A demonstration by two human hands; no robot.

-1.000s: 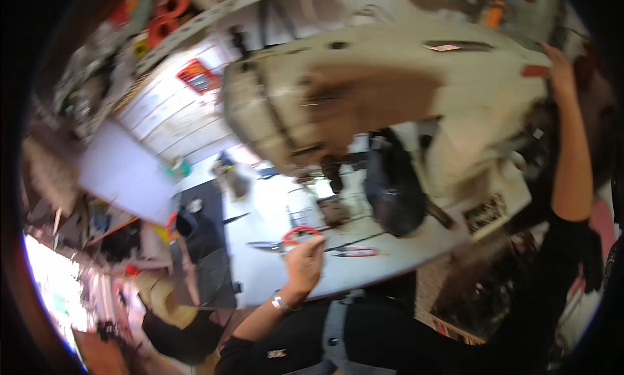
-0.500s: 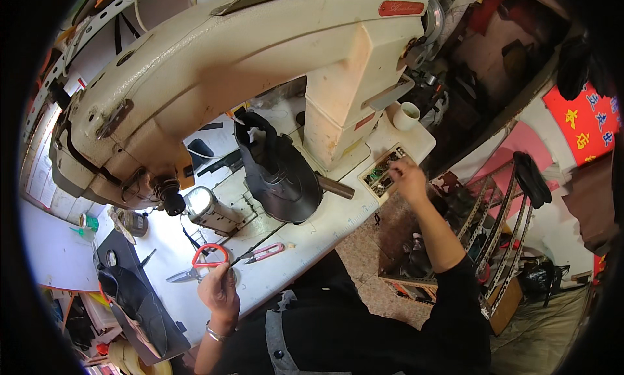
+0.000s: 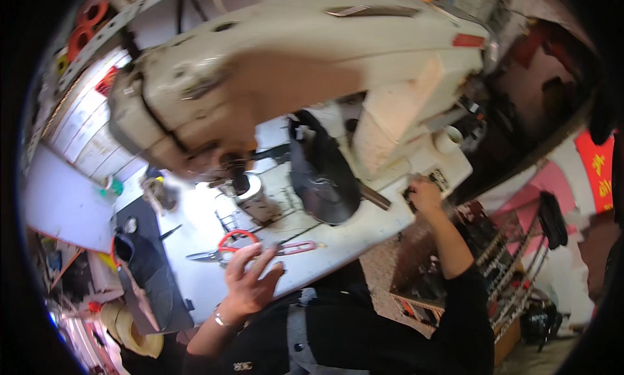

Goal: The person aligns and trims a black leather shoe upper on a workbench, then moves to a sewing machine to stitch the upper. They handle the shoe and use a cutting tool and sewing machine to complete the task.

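My left hand (image 3: 250, 287) is over the table's front edge with its fingers spread, just in front of scissors with red handles (image 3: 238, 233) and pinkish-red thread snips (image 3: 300, 247). A thin dark strip (image 3: 304, 232) runs across the tabletop towards its fingertips; I see no grip on it. My right hand (image 3: 424, 194) reaches into a small parts tray (image 3: 441, 179) at the table's right corner. Its fingers are curled together and blurred, and what they hold, if anything, is hidden. Between the hands, a black shoe upper (image 3: 328, 199) stands below the sewing machine's arm.
A large cream sewing machine (image 3: 292, 63) spans the table. Under its head is a metal post (image 3: 260, 206). A white cup (image 3: 448, 139) stands behind the tray. On the left, black shoe pieces (image 3: 153, 277) lie on a dark board. A metal rack (image 3: 513, 251) stands at right.
My left hand has opened from a closed pinch on the dark strip and risen slightly. My right hand has dipped lower into the tray. The whole view has shifted and is blurred.
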